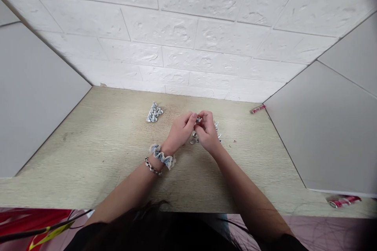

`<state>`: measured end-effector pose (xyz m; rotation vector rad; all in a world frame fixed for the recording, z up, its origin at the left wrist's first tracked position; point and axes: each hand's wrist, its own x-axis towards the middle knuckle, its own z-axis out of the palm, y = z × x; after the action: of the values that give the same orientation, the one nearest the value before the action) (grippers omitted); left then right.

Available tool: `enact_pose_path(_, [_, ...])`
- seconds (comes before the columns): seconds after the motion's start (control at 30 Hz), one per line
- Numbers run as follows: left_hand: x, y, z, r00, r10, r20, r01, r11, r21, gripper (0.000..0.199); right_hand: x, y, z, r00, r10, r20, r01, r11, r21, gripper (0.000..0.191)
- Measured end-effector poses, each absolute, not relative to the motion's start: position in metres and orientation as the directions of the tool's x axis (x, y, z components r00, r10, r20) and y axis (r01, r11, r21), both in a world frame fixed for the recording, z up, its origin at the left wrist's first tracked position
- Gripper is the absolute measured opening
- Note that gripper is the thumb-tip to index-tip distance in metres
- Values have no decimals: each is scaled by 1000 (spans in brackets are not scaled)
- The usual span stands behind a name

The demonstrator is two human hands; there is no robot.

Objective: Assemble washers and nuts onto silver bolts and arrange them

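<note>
Fingertips of my left hand and my right hand meet over the tabletop, pinched together on a small silver screw. Much of it is hidden by the fingers, and how a washer sits on it cannot be made out. Just below the hands lie a flat washer and a few small metal pieces. Loose screws show past the right hand, partly covered by it. To the left of both hands stands a cluster of screws fitted with washers, several together.
The pale wooden tabletop ends at a white brick-patterned wall, with grey panels on either side. A red and silver battery-like cylinder lies at the back right; another lies near the front right edge.
</note>
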<state>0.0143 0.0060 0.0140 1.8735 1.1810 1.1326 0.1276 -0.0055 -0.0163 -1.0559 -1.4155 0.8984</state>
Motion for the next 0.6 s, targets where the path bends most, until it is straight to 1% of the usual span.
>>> enact_pose_path(0.1, [15,6,12,233,913,335,371,-402,837,38,129,-7,-11,24,956,292,120,287,-950,12])
enact_pose_path(0.13, [15,7,11,237,910,340,375,-408,832,38,130,-7,-9,48,959,280,139,271,-952,11])
enact_pose_path(0.27, [16,7,8,250,906,342,393,-417,819,38,132,-7,-5,153,963,222,231,184,-955,33])
enact_pose_path(0.37, [16,7,8,244,910,335,405,-409,817,39,132,-5,-6,166,975,147,258,101,-961,47])
enact_pose_path(0.43, [17,7,8,240,912,332,414,-406,815,39,132,-5,-5,150,981,119,265,76,-961,52])
enact_pose_path(0.6, [16,7,11,266,900,344,412,-429,804,37,131,-5,-3,112,984,139,227,111,-967,54])
